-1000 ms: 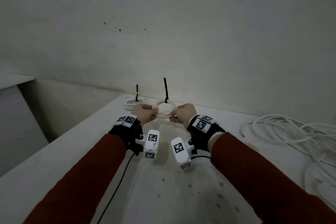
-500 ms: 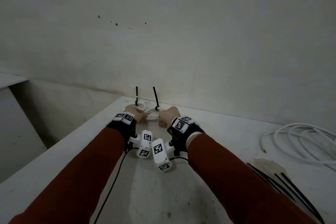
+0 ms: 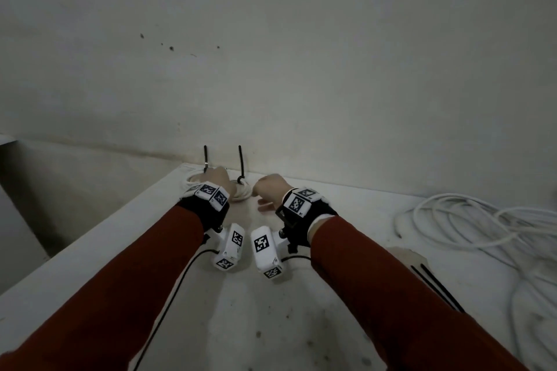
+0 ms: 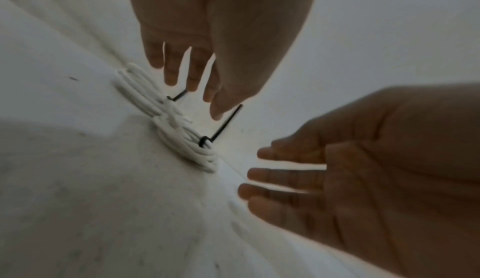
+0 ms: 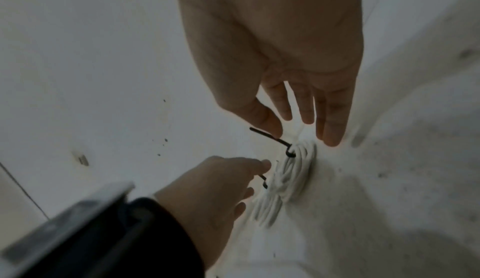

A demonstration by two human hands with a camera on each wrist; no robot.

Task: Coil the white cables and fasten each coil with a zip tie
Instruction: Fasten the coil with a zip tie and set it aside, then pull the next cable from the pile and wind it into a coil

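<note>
Two coiled white cables lie side by side at the back of the table by the wall. The newer coil [image 3: 242,191] [image 4: 191,149] carries an upright black zip tie [image 3: 240,164] [image 4: 225,124]. The older coil [image 3: 192,183] [image 4: 136,85] lies to its left with its own zip tie [image 3: 206,158]. My left hand [image 3: 218,180] [image 4: 192,85] hovers open over the coils with its fingers spread. My right hand [image 3: 266,193] [image 5: 306,126] is open just right of the newer coil and holds nothing.
A loose tangle of white cable [image 3: 470,226] sprawls over the table's right side. Spare black zip ties [image 3: 437,286] lie on a pale sheet [image 3: 404,253] by my right forearm. The wall [image 3: 301,69] stands right behind the coils, and the table edge [image 3: 90,235] drops off on the left.
Both hands carried the tied coil back and left, set it beside the first coil, and let go. The right hand has drawn slightly to the right.
</note>
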